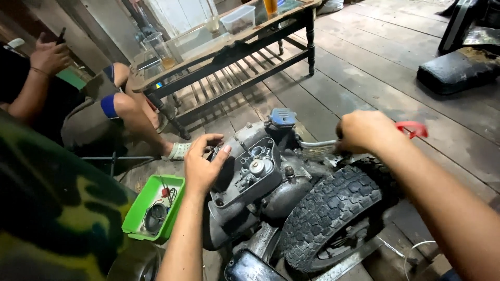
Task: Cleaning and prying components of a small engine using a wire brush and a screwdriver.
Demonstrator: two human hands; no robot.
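Note:
A grimy small engine with its side cover off lies on the wooden floor, next to a knobby black tyre. My left hand rests on the engine's left edge, fingers curled over the casing. My right hand is closed around a red-handled tool whose metal shaft points toward the engine's top. A blue part sits on the engine's far side.
A green tray with small parts lies left of the engine. A person sits at the left with a phone in a raised hand. A low wooden table with containers stands behind. A black seat lies at the right.

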